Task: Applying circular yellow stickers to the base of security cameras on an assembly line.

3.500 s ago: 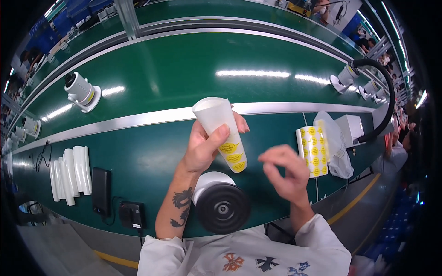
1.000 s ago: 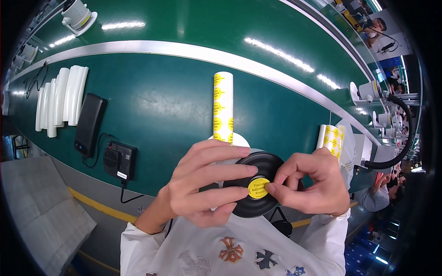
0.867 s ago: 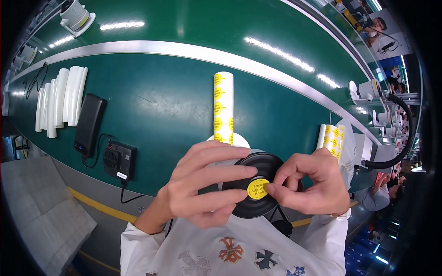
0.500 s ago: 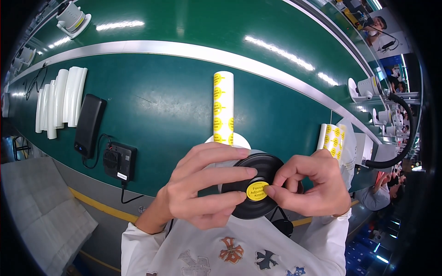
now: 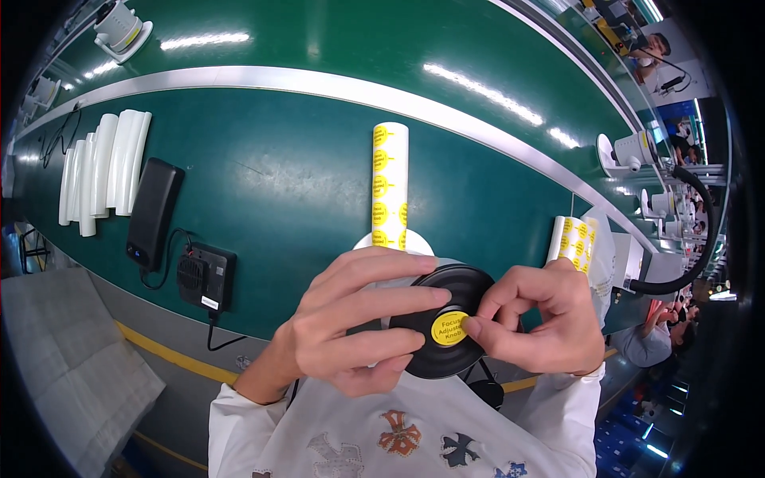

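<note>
Head view: hands [image 5: 358,319] still press sticker [image 5: 450,327] onto disc [image 5: 446,366].

You face a long green conveyor belt [image 5: 279,183] split by a curved metal rail [image 5: 335,84], ceiling lights glinting off it. Grey floor [image 5: 183,398] with a yellow line [image 5: 163,350] shows at lower left; blue crates [image 5: 661,414] sit lower right.
</note>
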Available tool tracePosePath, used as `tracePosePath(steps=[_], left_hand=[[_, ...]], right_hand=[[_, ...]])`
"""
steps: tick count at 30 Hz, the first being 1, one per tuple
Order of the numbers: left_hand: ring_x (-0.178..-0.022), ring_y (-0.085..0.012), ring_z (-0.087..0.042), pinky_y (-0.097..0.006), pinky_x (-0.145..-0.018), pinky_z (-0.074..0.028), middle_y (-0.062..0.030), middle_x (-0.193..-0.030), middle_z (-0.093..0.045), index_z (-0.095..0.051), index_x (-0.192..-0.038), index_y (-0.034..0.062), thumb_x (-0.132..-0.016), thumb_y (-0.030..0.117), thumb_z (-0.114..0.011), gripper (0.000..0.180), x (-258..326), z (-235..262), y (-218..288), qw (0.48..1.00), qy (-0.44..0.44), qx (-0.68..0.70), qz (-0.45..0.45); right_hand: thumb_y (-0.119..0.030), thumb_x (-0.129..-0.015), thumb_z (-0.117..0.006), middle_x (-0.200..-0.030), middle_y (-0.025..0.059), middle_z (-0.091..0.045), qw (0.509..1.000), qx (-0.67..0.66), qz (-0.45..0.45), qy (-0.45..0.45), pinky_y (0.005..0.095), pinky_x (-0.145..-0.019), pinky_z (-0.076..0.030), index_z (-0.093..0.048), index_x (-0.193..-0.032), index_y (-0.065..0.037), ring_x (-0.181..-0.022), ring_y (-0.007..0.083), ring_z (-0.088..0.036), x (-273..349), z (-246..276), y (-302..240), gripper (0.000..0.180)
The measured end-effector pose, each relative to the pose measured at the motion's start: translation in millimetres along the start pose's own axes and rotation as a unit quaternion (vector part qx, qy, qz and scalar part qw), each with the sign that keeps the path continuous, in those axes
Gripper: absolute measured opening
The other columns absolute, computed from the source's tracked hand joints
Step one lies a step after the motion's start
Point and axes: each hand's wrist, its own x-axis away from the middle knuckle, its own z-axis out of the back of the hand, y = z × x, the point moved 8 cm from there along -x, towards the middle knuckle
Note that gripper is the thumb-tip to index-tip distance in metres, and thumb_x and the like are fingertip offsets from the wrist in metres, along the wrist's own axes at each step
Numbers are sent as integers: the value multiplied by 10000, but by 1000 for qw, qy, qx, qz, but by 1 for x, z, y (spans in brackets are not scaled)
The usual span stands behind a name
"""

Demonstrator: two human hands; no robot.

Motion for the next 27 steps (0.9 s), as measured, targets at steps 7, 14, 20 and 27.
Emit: tracePosePath(steps=[7, 14, 20, 27], left_hand=[[-955, -376, -623, -471, -742, -506, -139, -994, -668, -651, -811, 93, -851, 255, -557, 192, 2, 0, 0, 1000, -11, -11, -8], [-962, -363, -620, -476, -745, -513, -114, -995, -664, -707, -880, 142, -813, 355, -585, 254, -5, -1, 6, 996, -53, -62, -32], [-957, -358, -619, -462, -714, -527, -90, -1025, -658, -706, -887, 150, -842, 378, -555, 277, -4, -3, 10, 987, -77, -131, -53], [-1007, -309, -571, -481, -862, -435, -46, -1081, -635, -705, -929, 207, -869, 413, -467, 320, -3, -12, 20, 959, -142, -219, -110]], right_hand=[[19, -757, -676, -401, 1, -459, 1000, 10, 9, 7, 218, -384, -310, -598, -717, -4, -350, 50, -430, 0, -2, 0, 91], [12, -756, -677, -402, 2, -461, 1000, 20, 18, 10, 219, -377, -311, -594, -710, -9, -345, 61, -438, -1, -3, -1, 98], [-18, -757, -709, -405, 1, -465, 998, 58, 16, 28, 229, -368, -327, -564, -687, -13, -342, 86, -462, 2, 1, -2, 161], [-13, -741, -728, -482, 20, -516, 999, -24, 5, 25, 224, -414, -349, -489, -666, -29, -424, 78, -507, 1, 2, 19, 251]])
